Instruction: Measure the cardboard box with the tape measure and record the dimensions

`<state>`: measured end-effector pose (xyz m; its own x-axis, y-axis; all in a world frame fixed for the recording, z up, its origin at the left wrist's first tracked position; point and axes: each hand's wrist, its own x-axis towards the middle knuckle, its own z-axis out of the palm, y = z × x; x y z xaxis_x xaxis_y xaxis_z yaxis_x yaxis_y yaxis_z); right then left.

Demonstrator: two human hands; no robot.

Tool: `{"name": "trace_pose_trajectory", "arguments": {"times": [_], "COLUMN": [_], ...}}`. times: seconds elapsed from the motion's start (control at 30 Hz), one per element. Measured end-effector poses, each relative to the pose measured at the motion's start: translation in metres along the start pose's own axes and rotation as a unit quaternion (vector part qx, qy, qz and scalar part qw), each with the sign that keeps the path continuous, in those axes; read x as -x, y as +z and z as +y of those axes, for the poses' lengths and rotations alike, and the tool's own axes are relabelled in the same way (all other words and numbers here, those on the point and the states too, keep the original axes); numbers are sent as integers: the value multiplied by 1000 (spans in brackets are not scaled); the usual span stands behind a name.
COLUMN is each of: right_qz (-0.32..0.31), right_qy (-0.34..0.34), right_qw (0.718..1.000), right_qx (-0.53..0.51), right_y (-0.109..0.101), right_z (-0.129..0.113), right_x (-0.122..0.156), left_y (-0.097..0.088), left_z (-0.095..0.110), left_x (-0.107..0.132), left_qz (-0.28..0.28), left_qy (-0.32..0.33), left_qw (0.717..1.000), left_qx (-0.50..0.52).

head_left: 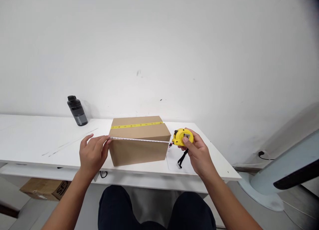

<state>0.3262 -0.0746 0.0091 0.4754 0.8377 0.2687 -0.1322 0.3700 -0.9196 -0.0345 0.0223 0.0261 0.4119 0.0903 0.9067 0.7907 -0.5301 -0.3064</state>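
Note:
A brown cardboard box (139, 152) with a strip of yellow printed tape across its top sits on the white table. My right hand (199, 152) grips the yellow case of a tape measure (183, 137), thumb on its face, just off the box's right end. A black wrist strap (182, 159) dangles from the case. The white blade (142, 140) is drawn out along the box's upper front edge. At the left corner, my left hand (93, 153) pinches the blade's end between thumb and fingers.
A black bottle (77, 111) stands by the wall on the table (32, 137). White paper (178, 163) lies right of the box. Below left is another carton (43, 188). A pale column with a round base (269, 193) stands at the right, near a plugged cable (261, 153).

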Motion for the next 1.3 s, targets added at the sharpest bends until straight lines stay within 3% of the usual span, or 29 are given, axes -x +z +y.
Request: {"name": "trace_pose_trajectory", "arguments": {"times": [0.43, 0.8, 0.9, 1.07, 1.17, 1.3], "right_qz": [-3, -13, -28, -49, -44, -39], "right_qy": [27, 3, -33, -115, -101, -72], "right_qw": [1000, 999, 999, 991, 993, 996], "right_qx": [-5, 30, 27, 40, 43, 32], "right_y": [2, 1, 0, -13, -24, -29], "right_z": [9, 12, 12, 12, 20, 34], "right_x": [5, 5, -4, -43, -62, -63], "left_y": [-1, 0, 0, 2, 2, 3], "left_z": [2, 5, 1, -11, -20, -28], "left_x": [3, 4, 3, 6, 13, 19], "left_qz": [1, 4, 2, -19, -46, -63], "left_qy": [15, 31, 30, -13, -23, -19], "left_qw": [1000, 999, 1000, 1000, 999, 997], "left_qx": [3, 9, -6, -4, 10, 31]}}
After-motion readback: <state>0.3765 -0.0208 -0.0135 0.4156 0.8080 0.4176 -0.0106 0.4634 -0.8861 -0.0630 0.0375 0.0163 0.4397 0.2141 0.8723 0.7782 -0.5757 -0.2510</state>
